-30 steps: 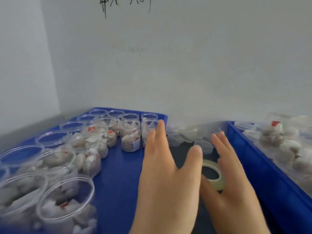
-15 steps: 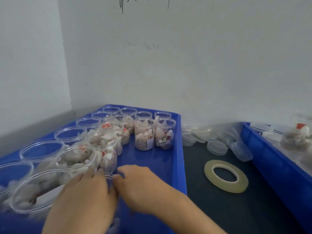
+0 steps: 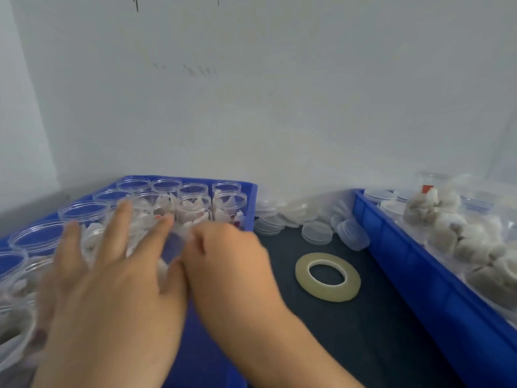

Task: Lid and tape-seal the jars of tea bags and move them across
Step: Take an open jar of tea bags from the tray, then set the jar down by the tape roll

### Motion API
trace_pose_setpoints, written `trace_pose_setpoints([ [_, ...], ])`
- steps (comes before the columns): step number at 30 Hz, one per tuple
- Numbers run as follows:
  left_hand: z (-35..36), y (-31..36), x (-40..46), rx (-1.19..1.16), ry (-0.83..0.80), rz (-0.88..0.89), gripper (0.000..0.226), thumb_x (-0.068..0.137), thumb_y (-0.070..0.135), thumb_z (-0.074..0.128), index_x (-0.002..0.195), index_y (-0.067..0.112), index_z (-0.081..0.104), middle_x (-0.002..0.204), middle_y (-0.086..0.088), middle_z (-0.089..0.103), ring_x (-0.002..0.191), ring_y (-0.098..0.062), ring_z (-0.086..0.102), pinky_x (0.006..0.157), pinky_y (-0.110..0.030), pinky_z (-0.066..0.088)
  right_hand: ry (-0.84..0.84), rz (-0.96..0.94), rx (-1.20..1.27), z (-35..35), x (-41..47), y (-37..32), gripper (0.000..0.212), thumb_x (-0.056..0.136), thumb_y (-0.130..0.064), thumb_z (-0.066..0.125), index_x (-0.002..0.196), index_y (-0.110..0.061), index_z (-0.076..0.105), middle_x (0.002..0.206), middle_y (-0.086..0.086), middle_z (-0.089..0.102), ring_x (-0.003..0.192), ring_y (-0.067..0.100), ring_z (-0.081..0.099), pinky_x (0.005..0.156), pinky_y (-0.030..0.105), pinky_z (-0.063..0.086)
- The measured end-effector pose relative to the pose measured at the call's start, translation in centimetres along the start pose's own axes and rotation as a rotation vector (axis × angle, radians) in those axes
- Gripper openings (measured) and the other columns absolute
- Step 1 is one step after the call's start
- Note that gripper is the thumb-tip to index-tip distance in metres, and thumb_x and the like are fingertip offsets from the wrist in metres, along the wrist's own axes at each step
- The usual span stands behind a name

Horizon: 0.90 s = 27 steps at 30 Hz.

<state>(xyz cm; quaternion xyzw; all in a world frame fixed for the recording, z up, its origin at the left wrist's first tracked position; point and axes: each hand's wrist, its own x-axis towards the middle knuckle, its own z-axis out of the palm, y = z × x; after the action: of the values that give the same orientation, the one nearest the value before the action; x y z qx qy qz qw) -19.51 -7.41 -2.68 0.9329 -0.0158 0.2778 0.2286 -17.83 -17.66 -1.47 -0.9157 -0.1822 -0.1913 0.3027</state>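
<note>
Left hand: the left hand (image 3: 112, 275) is spread flat, fingers straight, over the open jars in the left bin; it grips nothing that I can see (motion blur).
Right hand: the right hand (image 3: 229, 259) is just beside it, fingers curled at a clear jar (image 3: 170, 245); if it really holds the jar, I cannot tell.
Tape roll: the tape roll (image 3: 328, 276) lies flat on the dark desk (image 3: 363, 331), between the two bins.
Left bin: the blue left bin (image 3: 253, 203) carries rows of jars of tea bags (image 3: 195, 208), all without lids.
Right bin: the blue right bin (image 3: 397, 247) holds tea bags in clear wrapping.
Lids: loose lids (image 3: 317, 233) are piled at the wall, behind the tape roll.
</note>
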Motion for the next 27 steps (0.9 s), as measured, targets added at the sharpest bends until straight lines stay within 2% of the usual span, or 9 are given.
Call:
trace_pose_setpoints([
  [2,-0.7,2.4,0.5,-0.027,0.039,0.021,0.066,0.075,0.049,0.032,0.134,0.027,0.052,0.153,-0.006,0.031,0.134,-0.044,0.033,0.108,-0.06,0.026,0.153,0.038,0.035,-2.6,-0.8,0.4,0.024,0.093,-0.021,0.041,0.07,-0.016,0.044,0.062,-0.002,0.045,0.063,0.022,0.045,0.054,0.031,0.036],
  [4,-0.6,5.4,0.6,-0.138,0.117,0.089,0.059,0.077,0.045,0.041,0.133,0.031,0.053,0.153,0.001,0.032,0.132,-0.04,0.038,0.107,-0.052,0.03,0.269,0.128,0.098,-5.2,-1.4,1.2,0.021,0.089,-0.022,0.044,0.076,-0.013,0.056,0.064,0.002,0.058,0.065,0.026,0.053,0.058,0.035,0.044],
  [6,-0.2,8.1,0.4,-0.265,0.08,0.101,0.052,0.087,0.049,0.035,0.137,0.039,0.046,0.155,0.01,0.024,0.135,-0.029,0.035,0.105,-0.042,0.031,0.376,0.199,0.113,-7.5,-2.2,2.6,0.021,0.087,-0.026,0.047,0.085,-0.017,0.066,0.068,0.002,0.066,0.065,0.025,0.06,0.061,0.036,0.05],
  [9,2.2,11.0,0.3,-0.285,-0.029,0.148,0.062,0.08,0.051,0.027,0.141,0.045,0.035,0.157,0.016,0.014,0.135,-0.021,0.035,0.103,-0.034,0.031,0.45,0.295,0.07,-9.5,-3.4,5.3,0.02,0.086,-0.028,0.05,0.084,-0.023,0.069,0.069,-0.004,0.069,0.065,0.015,0.063,0.063,0.032,0.051],
  [11,4.4,12.2,-0.1,-0.279,-0.084,0.148,0.06,0.084,0.049,0.026,0.144,0.044,0.03,0.158,0.014,0.01,0.134,-0.021,0.035,0.103,-0.031,0.03,0.454,0.361,0.013,-9.7,-4.3,7.4,0.021,0.085,-0.027,0.051,0.08,-0.02,0.069,0.066,-0.006,0.068,0.064,0.011,0.062,0.063,0.029,0.051],
  [13,6.6,12.9,-0.9,-0.242,-0.148,0.127,0.054,0.091,0.047,0.03,0.145,0.044,0.026,0.158,0.013,0.008,0.136,-0.021,0.027,0.103,-0.029,0.03,0.429,0.439,-0.006,-9.4,-5.1,9.4,0.021,0.085,-0.027,0.051,0.078,-0.018,0.069,0.067,-0.005,0.068,0.065,0.011,0.063,0.063,0.028,0.051],
  [17,11.0,13.2,-2.2,-0.216,-0.281,0.098,0.052,0.094,0.049,0.03,0.145,0.044,0.023,0.158,0.012,0.007,0.135,-0.022,0.027,0.103,-0.031,0.031,0.345,0.563,-0.003,-8.1,-6.7,12.9,0.021,0.089,-0.028,0.051,0.078,-0.025,0.069,0.07,-0.01,0.068,0.066,0.003,0.061,0.062,0.024,0.049],
  [22,14.6,13.1,-2.7,-0.188,-0.367,0.103,0.05,0.095,0.048,0.032,0.144,0.045,0.024,0.158,0.014,0.008,0.13,-0.019,0.034,0.099,-0.027,0.033,0.271,0.671,-0.001,-6.8,-7.7,15.9,0.023,0.089,-0.028,0.051,0.074,-0.02,0.066,0.069,-0.004,0.066,0.067,0.011,0.061,0.064,0.032,0.052],
  [27,16.6,13.4,-2.4,-0.184,-0.416,0.098,0.047,0.097,0.047,0.031,0.144,0.043,0.026,0.158,0.012,0.01,0.131,-0.019,0.033,0.101,-0.028,0.032,0.234,0.73,-0.028,-6.2,-7.5,17.4,0.028,0.093,-0.034,0.048,0.067,-0.038,0.056,0.079,-0.011,0.065,0.073,0.005,0.058,0.066,0.024,0.048],
])
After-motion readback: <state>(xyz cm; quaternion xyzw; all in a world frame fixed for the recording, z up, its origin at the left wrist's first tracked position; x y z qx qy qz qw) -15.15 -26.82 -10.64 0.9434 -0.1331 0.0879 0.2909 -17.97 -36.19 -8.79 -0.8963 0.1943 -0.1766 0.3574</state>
